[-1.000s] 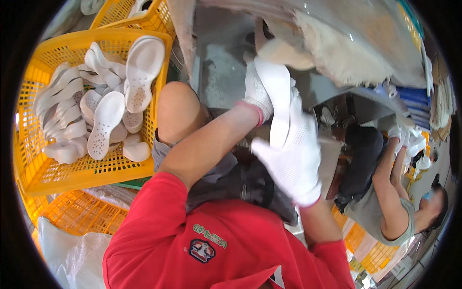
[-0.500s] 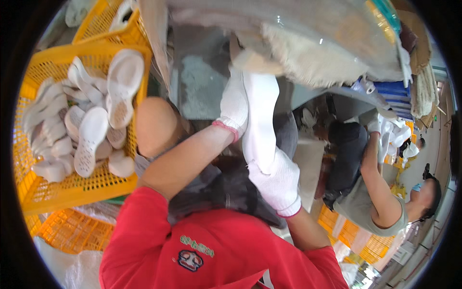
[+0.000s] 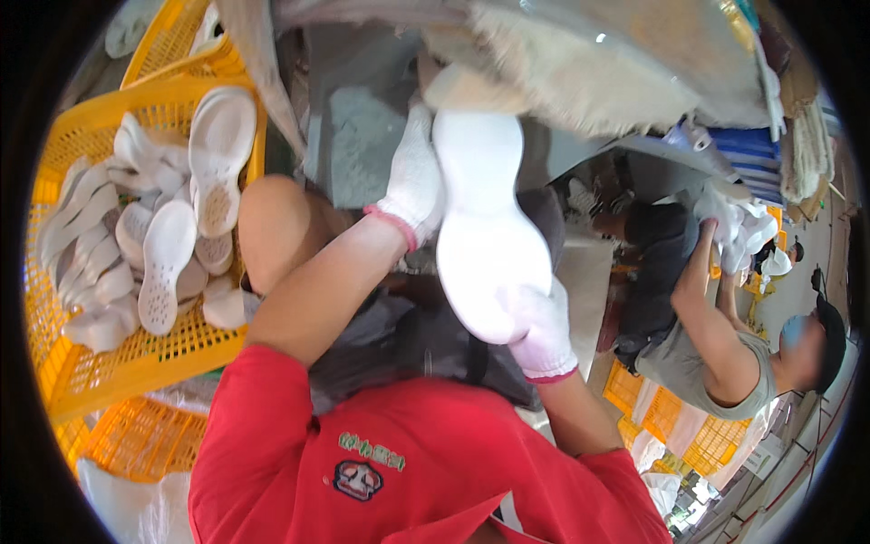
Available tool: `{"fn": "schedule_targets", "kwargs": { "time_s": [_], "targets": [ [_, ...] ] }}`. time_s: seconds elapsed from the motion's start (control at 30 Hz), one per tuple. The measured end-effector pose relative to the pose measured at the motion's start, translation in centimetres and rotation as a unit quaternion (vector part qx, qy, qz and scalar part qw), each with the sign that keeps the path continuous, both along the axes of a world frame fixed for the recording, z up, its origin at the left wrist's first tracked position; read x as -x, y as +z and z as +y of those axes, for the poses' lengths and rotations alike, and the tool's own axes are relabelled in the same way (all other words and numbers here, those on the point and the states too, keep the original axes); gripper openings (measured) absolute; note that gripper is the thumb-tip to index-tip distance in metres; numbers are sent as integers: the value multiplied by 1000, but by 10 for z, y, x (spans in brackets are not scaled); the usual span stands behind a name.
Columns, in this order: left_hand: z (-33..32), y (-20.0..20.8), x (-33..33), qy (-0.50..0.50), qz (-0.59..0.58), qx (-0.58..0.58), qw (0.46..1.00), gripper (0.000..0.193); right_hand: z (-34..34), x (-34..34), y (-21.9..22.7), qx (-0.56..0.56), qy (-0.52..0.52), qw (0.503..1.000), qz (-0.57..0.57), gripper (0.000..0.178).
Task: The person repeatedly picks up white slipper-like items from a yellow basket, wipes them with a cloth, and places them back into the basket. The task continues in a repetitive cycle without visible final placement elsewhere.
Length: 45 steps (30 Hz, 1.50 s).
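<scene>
A white shoe sole (image 3: 485, 213) lies between my two gloved hands, its broad smooth face turned up. My left hand (image 3: 413, 181), in a white knit glove with a pink cuff, is closed along the sole's left edge; its fingers are partly hidden. My right hand (image 3: 542, 331), gloved the same way, grips the near, rounded end from the right. The sole's far end meets a pale beige rounded pad or wheel (image 3: 471, 89) under a fluffy cover; I cannot tell if they touch.
At my left stands a yellow plastic crate (image 3: 100, 381) holding several white soles (image 3: 168, 263). A grey metal tray-like surface (image 3: 362, 136) lies beyond my left hand. Plastic-covered fluffy material (image 3: 580, 82) overhangs ahead. Another person (image 3: 716, 363) sits at the right, handling white pieces.
The sole has rolled from standing on its edge to showing its broad face. My left hand has shifted slightly left and nearer; my right hand still holds the near end.
</scene>
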<state>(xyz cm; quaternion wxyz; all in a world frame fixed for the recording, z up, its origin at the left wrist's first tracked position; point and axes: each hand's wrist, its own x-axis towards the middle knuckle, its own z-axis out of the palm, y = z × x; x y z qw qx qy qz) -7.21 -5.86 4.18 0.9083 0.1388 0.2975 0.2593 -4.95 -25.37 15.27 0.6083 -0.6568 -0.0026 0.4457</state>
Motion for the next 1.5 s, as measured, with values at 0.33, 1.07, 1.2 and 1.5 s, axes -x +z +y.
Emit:
{"fn": "schedule_targets", "kwargs": {
  "time_s": [0.33,1.07,1.2,1.5],
  "targets": [
    [32,46,88,-299,230,-183,908,55,-87,-76,-40,81,166,940,-286,54],
    [155,16,346,393,476,-415,668,20,-15,19,-10,182,339,798,-464,52],
    [132,73,381,274,449,-500,688,20,67,79,26,-44,394,797,-456,110],
    [125,99,398,306,577,-413,635,29,184,168,35,-493,378,681,-389,104]
  ]
}}
